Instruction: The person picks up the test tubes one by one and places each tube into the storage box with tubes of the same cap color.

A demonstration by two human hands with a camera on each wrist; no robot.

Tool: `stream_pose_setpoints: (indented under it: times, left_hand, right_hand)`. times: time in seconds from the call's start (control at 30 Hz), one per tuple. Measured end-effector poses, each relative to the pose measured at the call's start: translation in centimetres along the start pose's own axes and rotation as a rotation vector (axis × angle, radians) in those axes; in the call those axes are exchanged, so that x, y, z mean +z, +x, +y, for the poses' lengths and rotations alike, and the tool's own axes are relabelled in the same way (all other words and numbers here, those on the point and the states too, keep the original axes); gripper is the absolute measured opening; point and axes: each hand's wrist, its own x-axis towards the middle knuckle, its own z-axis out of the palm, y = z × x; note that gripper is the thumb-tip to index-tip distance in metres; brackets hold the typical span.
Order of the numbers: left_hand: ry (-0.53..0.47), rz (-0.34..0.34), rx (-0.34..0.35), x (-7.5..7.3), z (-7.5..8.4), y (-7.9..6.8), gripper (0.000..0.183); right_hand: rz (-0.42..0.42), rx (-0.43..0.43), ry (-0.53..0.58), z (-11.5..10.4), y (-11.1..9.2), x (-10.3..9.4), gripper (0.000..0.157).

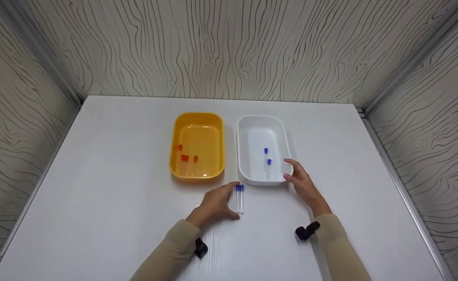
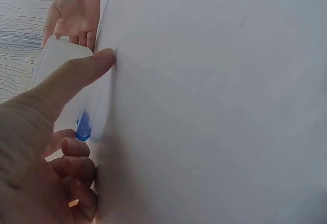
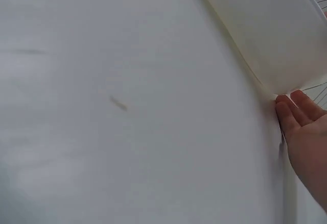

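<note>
Two clear test tubes with blue caps [image 1: 240, 198] lie side by side on the table. My left hand [image 1: 216, 203] holds them by their ends, index fingertip at the caps and thumb at the bottoms. In the left wrist view a blue cap [image 2: 83, 126] shows blurred by the curled fingers. My right hand [image 1: 305, 185] grips the near right corner of the white tray [image 1: 252, 180], index finger over the rim. Inside that tray lie two blue-capped tubes [image 1: 269, 162]. In the right wrist view the fingertips [image 3: 282, 100] are right at the tray's corner.
A yellow tray [image 1: 197, 178] stands left of the white one, with several red-capped tubes [image 1: 195, 159] in it. The white table [image 1: 107, 187] is bounded by wood-patterned walls [image 1: 213, 47] at the back and sides. Small black cameras [image 1: 302, 233] sit on both wrists.
</note>
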Motion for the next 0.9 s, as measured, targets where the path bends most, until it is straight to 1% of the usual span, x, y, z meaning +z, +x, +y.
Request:
stream_pose_setpoints:
  times: [0.2,0.37,0.6,0.8,0.9]
  left_hand:
    - [-0.005,0.006,-0.005,0.07,-0.07,0.19,0.101]
    - [0.008,0.002,-0.013,0.08,-0.07,0.25,0.098]
    - [0.007,0.032,0.027,0.15,-0.44,0.23,0.096]
    - [0.04,0.057,0.047,-0.3,-0.24,0.22,0.096]
    - [0.032,0.055,0.038,-0.77,0.11,0.13,0.095]
  right_hand:
    - [-0.042,0.0,0.031,0.28,-0.02,0.02,0.06]
    - [-0.044,0.012,0.036,0.37,-0.05,-0.09,0.061]
    - [-0.05,0.005,0.038,0.47,-0.05,-0.07,0.062]
    - [-0.057,0.003,0.046,0.38,-0.1,-0.05,0.063]
    - [-0.055,0.004,0.039,0.37,-0.11,-0.02,0.062]
